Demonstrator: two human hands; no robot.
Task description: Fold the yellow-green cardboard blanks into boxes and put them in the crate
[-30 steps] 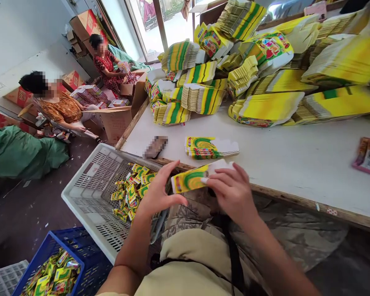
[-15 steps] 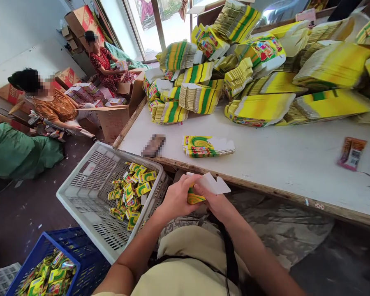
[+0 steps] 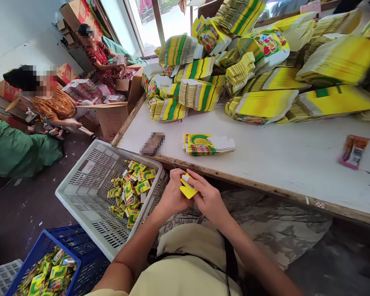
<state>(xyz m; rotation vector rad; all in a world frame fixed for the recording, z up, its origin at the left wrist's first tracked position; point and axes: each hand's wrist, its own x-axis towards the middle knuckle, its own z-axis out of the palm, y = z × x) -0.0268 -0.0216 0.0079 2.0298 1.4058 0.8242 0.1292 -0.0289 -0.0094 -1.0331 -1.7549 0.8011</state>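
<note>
Between my hands, just off the table's front edge, is a small yellow carton [image 3: 188, 190] with a flap sticking out toward me. My left hand [image 3: 174, 193] is closed around its left side. On its right side, the fingers of my right hand [image 3: 209, 196] press against the carton by the flap. Part of the carton is hidden behind my fingers. Beyond my hands, a short stack of flat yellow and green cartons [image 3: 203, 144] lies on the white table [image 3: 265, 154]. Left of my hands, a grey plastic crate [image 3: 80, 172] holds several folded cartons [image 3: 132, 193].
Bundled flat cartons [image 3: 259, 107] are heaped along the table's back. A blurred object [image 3: 153, 144] lies near its left corner, and a small packet [image 3: 354, 152] at right. A blue crate [image 3: 80, 255] with filled packs stands lower left. Two people sit among boxes [image 3: 112, 121] at left.
The carton has been turned, so its white flaps no longer point right and a yellow flap now faces me. My right hand has shifted slightly left and up, over the carton.
</note>
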